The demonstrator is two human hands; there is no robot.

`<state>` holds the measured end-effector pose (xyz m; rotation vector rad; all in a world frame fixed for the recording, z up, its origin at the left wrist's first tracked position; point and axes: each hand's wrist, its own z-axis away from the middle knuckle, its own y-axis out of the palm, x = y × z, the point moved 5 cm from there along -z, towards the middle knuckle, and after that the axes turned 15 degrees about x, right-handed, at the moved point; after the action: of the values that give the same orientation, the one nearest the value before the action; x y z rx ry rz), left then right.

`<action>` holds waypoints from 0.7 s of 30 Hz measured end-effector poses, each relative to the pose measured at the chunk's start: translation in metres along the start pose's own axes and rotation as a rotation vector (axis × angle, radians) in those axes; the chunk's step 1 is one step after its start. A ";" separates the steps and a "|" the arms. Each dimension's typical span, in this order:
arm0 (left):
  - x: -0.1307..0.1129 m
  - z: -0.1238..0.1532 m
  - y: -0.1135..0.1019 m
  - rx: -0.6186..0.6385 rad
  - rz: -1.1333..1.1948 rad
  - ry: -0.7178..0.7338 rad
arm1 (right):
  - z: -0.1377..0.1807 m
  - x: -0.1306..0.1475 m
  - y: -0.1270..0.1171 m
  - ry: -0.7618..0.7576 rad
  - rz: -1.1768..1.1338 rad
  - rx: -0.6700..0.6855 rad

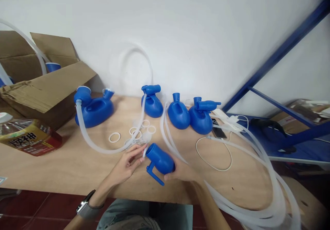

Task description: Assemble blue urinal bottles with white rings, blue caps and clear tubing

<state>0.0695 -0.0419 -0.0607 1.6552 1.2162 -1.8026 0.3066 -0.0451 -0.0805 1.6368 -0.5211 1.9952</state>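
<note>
Wrapped round the lower end of a blue plastic spout piece [162,159] is my right hand [182,170]. The piece tilts with its open mouth up and to the left, and a thin blue arm hangs from its side. My left hand [129,164] pinches a small white ring [145,151] right at that mouth; whether it touches the rim I cannot tell. Just beyond the left hand lie several loose white rings [151,130] and clear caps [146,137]. A single white ring [114,137] lies apart to the left.
Blue bottles [178,115] stand along the wall, one bottle [96,111] having a clear hose [90,142]. Coiled hoses [273,202] hang over the right side. A phone [219,129], a white cable [230,159], a cardboard box [51,85] and an oil jug [31,137] are also there.
</note>
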 end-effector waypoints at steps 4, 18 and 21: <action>0.002 -0.003 0.001 0.053 -0.034 -0.020 | 0.002 -0.004 0.000 0.045 -0.013 0.039; 0.017 -0.005 0.013 0.203 0.203 -0.101 | 0.009 -0.024 0.003 -0.004 -0.150 0.065; 0.019 -0.004 0.016 0.201 0.306 -0.121 | 0.013 -0.029 0.004 0.004 -0.193 0.015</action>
<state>0.0805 -0.0430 -0.0832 1.7023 0.7051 -1.8439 0.3186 -0.0601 -0.1062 1.6259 -0.3340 1.8644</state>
